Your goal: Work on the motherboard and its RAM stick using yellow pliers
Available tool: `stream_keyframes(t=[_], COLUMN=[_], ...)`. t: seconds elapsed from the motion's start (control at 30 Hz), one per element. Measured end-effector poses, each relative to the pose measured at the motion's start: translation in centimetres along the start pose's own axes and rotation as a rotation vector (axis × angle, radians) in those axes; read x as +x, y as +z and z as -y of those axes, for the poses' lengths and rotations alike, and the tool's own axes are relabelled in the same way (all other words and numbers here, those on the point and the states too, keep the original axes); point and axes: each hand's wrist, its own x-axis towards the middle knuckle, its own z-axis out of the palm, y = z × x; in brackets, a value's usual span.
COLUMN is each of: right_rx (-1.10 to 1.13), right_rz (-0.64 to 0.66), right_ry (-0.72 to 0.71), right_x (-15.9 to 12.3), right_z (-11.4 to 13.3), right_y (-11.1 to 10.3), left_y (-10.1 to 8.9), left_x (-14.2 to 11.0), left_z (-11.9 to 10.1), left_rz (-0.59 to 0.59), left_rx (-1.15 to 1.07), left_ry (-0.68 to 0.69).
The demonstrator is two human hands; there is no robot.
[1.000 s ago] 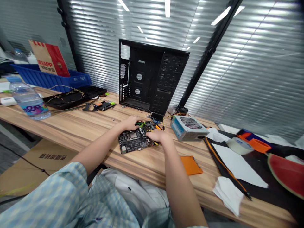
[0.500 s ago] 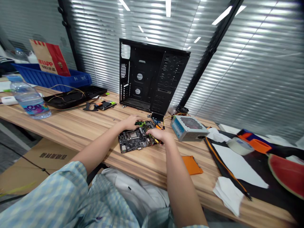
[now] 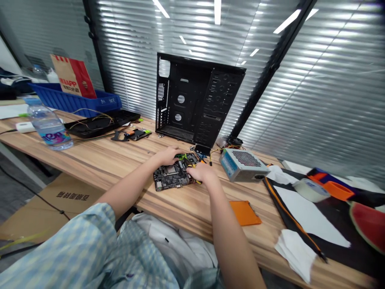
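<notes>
A black computer motherboard (image 3: 173,180) is lying flat on the wooden desk (image 3: 90,156), almost straight ahead of the person, with its long axis slanting from about 8 o'clock up to 2 o'clock. Both hands are reaching over it from the near side. The left hand (image 3: 169,155) is coming in from 8 o'clock and is draped over the board's far edge, its fingers curving downward, while the right hand (image 3: 202,172) is covering the board's right end and is the nearer of the two to the yellow wires (image 3: 197,181) trailing out there. Both sets of fingers are bent and touching the board, but neither hand is clenched into a fist, and whether either is pinching a small part, I cannot tell — the fingers hide it. The square CPU socket (image 3: 171,169) is showing uncovered between the wrists. A power supply unit (image 3: 244,165) is sitting just beyond the right hand at 3 o'clock, and a black computer case (image 3: 198,100) is standing upright at 12 o'clock — well behind the board.
</notes>
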Motion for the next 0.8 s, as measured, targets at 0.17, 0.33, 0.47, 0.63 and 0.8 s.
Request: stream_keyframes(t=[0.17,0.33,0.47,0.63,0.8], right_rx=[0.081,0.172,0.202,0.207,0.239], right_rz=[-0.084,-0.193,-0.280,-0.425,-0.550], right_ry=[0.036,0.100,0.134,0.139,0.121], right_x=[-0.4,0.0,0.0,-0.5,-0.7], right_z=[0.2,0.0,0.0,0.2,0.3], right_y=[-0.2,0.0,0.0,-0.2,-0.2], left_y=[-0.6,-1.7,-3.2,-4.7,-5.1], left_x=[-0.4,-0.7,-1.5,-2.8,-3.2], left_z=[-0.8,-0.2,1.8,4.1,4.7], left_rz=[0.024,-0.030,-0.045,0.115,0.262], left_rx=[0.123,0.179,0.199,0.090,-0.017], left_ry=[-0.078,-0.195,-0.479,-0.914,-1.124])
